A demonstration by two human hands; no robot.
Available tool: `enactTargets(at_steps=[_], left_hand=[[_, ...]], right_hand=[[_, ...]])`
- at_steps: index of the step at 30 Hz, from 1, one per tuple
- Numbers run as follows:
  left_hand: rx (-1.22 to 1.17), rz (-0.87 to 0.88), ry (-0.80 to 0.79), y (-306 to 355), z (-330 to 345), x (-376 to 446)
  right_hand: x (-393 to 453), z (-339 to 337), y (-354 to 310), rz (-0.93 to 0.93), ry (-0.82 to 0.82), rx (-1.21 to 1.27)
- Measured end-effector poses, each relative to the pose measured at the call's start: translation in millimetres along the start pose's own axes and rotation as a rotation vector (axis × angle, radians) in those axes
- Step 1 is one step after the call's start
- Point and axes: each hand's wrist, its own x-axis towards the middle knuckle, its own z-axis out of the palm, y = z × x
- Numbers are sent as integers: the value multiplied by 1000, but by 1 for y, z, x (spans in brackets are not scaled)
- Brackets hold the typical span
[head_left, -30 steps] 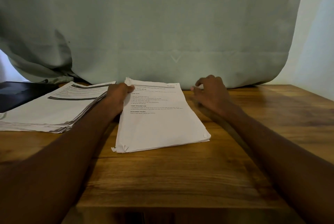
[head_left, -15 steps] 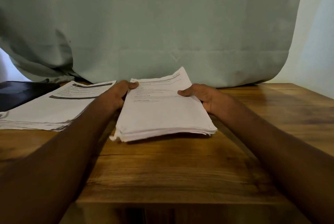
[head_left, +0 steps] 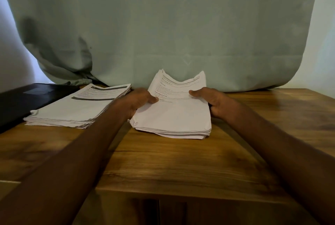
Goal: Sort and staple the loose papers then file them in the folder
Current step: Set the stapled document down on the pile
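Both the left hand (head_left: pixel 139 100) and right hand (head_left: pixel 213 100) grip the paper stack (head_left: pixel 174 115) tilted on the worktop (head_left: pixel 181 166), likely squaring it; stapling seems next, though no stapler shows.

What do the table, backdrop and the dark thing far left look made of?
Table: wood or wood-look laminate, matte; grain and plank seams show.
Backdrop: woven cloth, pale green; creases and folds.
Dark thing: smooth, slightly glossy black, likely a plastic folder; unclear.
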Motion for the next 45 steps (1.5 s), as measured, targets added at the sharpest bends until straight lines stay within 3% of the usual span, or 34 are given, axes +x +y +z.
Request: enactTargets(at_steps=[3,9,17,22,24,29,35,41,45], left_hand=[[31,38,135,-1,-16,-8],[23,-14,260,7,-83,-32],[182,-168,376,0,-200,-50],[328,-144,570,-31,-241,-44],[500,-132,662,-41,-248,-42],[698,-42,707,-65,-254,-35],[878,-16,659,-84,-245,-37],[1121,-27,738,-80,-225,-45],[1097,160,779,-71,-191,-43]], right_hand=[[-9,15,1,-29,-76,-9],[-11,76,0,-146,-20,-20],[13,199,-3,-83,-20,29],[29,265,5,-86,-61,17],[32,286,8,-116,-48,-59],[36,312,19,-287,64,-472],[44,319,30,-354,167,-975],[50,299,42,-405,260,-895],[41,271,39,-596,325,-894]])
